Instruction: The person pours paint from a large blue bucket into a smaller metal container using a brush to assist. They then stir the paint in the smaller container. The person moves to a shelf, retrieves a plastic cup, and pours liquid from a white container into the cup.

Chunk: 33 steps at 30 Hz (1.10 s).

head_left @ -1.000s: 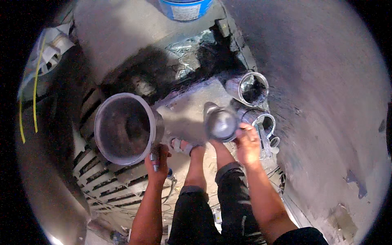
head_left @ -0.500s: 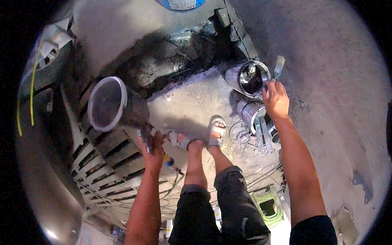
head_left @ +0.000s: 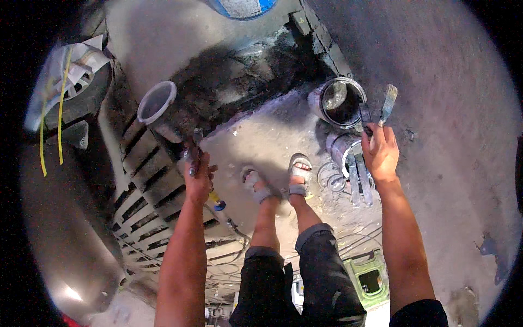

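My left hand (head_left: pixel 199 180) is closed around a dark spray gun (head_left: pixel 193 155). A translucent cup (head_left: pixel 157 103), its wide rim turned up and outward, sits on the gun's far side. A yellow and blue hose fitting (head_left: pixel 218 203) hangs below that hand. At the right, my right hand (head_left: pixel 381 152) is closed on the dark handle of a flat tool (head_left: pixel 365 115) at the rim of an open metal can (head_left: pixel 321 103); the tool's kind is unclear. A paintbrush (head_left: pixel 389 103) with pale bristles points up by the same fingers, its lower end hidden.
A second can (head_left: pixel 336 146) stands nearer me, with metal strips (head_left: pixel 355 182) leaning across it. Round lids (head_left: pixel 332 177) lie beside it. Left are a slatted pallet (head_left: pixel 144 199) and a glossy dark curved panel (head_left: pixel 71 234). Hoses and a green stool (head_left: pixel 357 267) are close behind my feet.
My left hand has swung the spray gun and cup away from me, and the cup's mouth shows narrower. My right hand stays by the can with the brush. The whole view has shifted slightly.
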### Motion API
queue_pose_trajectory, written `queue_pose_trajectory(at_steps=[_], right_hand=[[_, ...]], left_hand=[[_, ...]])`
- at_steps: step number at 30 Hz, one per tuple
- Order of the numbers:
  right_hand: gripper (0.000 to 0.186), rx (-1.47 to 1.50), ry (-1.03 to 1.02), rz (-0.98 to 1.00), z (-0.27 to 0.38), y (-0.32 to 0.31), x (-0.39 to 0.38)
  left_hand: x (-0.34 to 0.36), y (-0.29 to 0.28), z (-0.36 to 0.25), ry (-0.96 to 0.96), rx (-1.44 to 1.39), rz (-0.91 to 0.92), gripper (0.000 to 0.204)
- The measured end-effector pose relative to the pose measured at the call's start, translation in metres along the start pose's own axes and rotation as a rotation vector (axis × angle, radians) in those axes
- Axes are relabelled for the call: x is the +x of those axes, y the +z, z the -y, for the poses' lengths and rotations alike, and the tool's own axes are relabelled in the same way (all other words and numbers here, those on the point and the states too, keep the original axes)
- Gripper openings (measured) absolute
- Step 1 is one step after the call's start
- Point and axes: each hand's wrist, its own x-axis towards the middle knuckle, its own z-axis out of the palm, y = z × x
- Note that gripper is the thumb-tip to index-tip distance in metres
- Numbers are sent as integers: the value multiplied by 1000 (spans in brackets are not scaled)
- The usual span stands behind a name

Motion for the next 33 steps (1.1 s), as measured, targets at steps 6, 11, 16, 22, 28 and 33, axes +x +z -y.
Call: queue_pose_trajectory(at_steps=[6, 11, 16, 22, 28, 33], right_hand=[[27, 18, 46, -42, 1, -5, -16], [27, 43, 120, -66, 13, -3, -24], [24, 146, 251, -173, 35, -16, -46], [25, 408, 589, -392, 59, -48, -94], [24, 599, 724, -478, 59, -57, -165], [25, 604, 749, -464, 50, -68, -214]], left_hand=[[-16, -1, -21, -79, 3, -24, 36], [-22, 1, -9, 175, 210, -103, 34], [-28, -7, 23, 257, 211, 226, 29], [-48, 40, 22, 183, 202, 530, 29], [-57, 112, 25, 639, 1023, 288, 32], [-83, 158, 16, 666, 1375, 139, 47]])
